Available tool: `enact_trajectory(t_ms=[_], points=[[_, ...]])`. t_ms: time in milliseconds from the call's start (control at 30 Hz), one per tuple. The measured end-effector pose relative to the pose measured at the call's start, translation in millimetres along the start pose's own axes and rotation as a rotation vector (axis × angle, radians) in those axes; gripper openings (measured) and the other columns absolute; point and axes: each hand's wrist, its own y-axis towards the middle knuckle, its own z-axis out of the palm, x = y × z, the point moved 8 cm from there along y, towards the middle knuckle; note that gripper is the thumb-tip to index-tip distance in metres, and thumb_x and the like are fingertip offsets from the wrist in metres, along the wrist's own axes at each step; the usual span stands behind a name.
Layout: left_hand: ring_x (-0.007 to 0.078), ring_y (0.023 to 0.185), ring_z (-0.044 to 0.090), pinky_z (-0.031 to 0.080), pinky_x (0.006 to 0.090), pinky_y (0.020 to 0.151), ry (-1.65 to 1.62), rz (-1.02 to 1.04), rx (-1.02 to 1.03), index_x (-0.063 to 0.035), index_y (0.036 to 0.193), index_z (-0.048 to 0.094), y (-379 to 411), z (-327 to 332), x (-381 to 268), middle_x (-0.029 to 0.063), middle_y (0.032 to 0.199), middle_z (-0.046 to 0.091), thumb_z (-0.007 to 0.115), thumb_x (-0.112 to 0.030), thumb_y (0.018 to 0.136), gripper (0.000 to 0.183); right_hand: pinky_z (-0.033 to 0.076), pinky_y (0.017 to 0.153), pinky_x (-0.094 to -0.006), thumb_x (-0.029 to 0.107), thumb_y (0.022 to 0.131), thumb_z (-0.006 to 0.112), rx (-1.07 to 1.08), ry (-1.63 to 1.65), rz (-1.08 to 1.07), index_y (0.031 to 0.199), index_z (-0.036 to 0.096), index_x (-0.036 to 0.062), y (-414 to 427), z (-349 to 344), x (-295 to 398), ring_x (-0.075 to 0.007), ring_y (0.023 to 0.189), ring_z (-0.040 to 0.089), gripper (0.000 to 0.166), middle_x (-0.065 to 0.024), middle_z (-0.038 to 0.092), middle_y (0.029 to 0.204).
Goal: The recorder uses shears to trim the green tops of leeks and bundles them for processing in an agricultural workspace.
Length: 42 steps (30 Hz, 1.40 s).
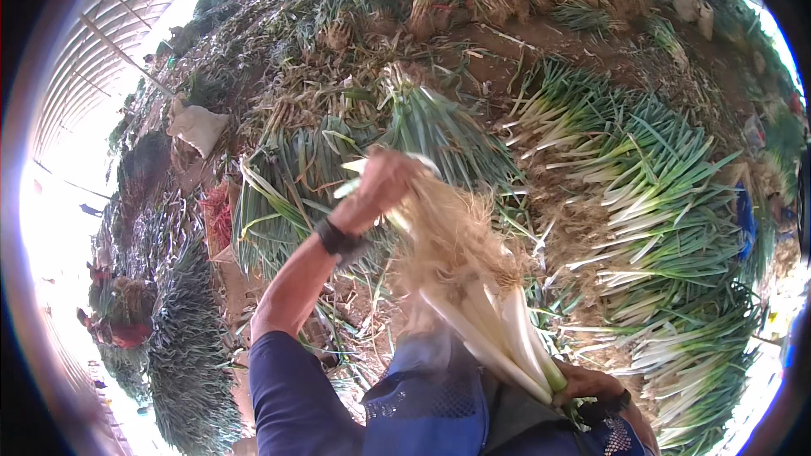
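Note:
My right hand [589,386], low at the right, grips a bunch of large green onions [491,329] by the stalks. Their white shanks slant up and left across my lap, ending in a shaggy mass of tan roots [469,244]. My left hand [386,183], blurred and wearing a dark wristband [339,239], is closed at the upper left end of the roots. Pale stalk pieces poke out on either side of its fist. Exactly which stalks it holds is hidden by the fingers and roots.
A long row of green onions [665,234] curves along the right, roots inward. Leafy bundles [443,120] lie ahead, with a heap [184,342] at left. Red ties [217,215] and a whitish sack [197,126] are on the left. Part of a person in blue [746,221] shows at far right.

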Motion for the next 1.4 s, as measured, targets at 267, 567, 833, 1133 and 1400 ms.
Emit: enact_trajectory(t_ms=[267, 567, 833, 1133, 1400], points=[[0.0168, 0.092, 0.063, 0.053, 0.0362, 0.074, 0.000, -0.736, -0.655, -0.0009, 0.123, 0.063, -72.1, -284.8, 147.7, 0.0094, 0.114, 0.067, 0.063, -0.022, 0.098, 0.032, 0.043, 0.112, -0.0354, 0.009, 0.077, 0.089, -0.092, -0.001, -0.015, 0.159, 0.032, 0.0043, -3.1, -9.2, -21.5, -0.0189, 0.134, 0.049, 0.100, -0.0091, 0.058, 0.140], [0.0248, 0.117, 0.062, 0.054, 0.0386, 0.094, -0.623, -0.188, 0.158, -0.0040, 0.145, 0.051, -36.5, 81.6, 46.5, 0.0124, 0.141, 0.060, 0.057, -0.041, 0.102, 0.057, 0.042, 0.113, -0.0359, 0.010, 0.078, 0.089, -0.203, -0.088, 0.020, 0.159, 0.031, 0.0042, 42.6, -17.2, 42.1, -0.0196, 0.134, 0.049, 0.100, -0.0097, 0.058, 0.140], [0.0246, 0.116, 0.063, 0.054, 0.0388, 0.095, -1.036, -0.140, 0.359, -0.0019, 0.147, 0.050, -88.6, 111.3, -4.8, 0.0134, 0.140, 0.061, 0.056, -0.033, 0.102, 0.054, 0.041, 0.113, -0.0363, 0.011, 0.079, 0.089, -0.262, -0.109, 0.023, 0.159, 0.031, 0.0041, 106.6, -10.4, 132.3, -0.0203, 0.135, 0.049, 0.099, -0.0103, 0.057, 0.141], [0.0244, 0.115, 0.065, 0.054, 0.0390, 0.095, -0.033, -0.134, -1.316, 0.0006, 0.149, 0.049, -129.1, -499.9, 259.7, 0.0146, 0.139, 0.063, 0.056, -0.023, 0.102, 0.053, 0.041, 0.114, -0.0368, 0.011, 0.080, 0.089, -0.320, -0.049, -0.018, 0.160, 0.030, 0.0040, 148.4, 48.8, 178.9, -0.0211, 0.135, 0.049, 0.099, -0.0109, 0.057, 0.141], [0.0209, 0.118, 0.067, 0.054, 0.0290, 0.094, -0.002, 0.123, -0.224, 0.0023, 0.139, 0.059, -9.0, -431.8, 243.8, 0.0172, 0.134, 0.067, 0.050, -0.018, 0.104, 0.042, 0.040, 0.115, -0.0372, 0.012, 0.080, 0.088, -0.258, 0.166, -0.259, 0.160, 0.030, 0.0039, 153.0, 115.9, 193.3, -0.0217, 0.136, 0.049, 0.099, -0.0115, 0.057, 0.142]])
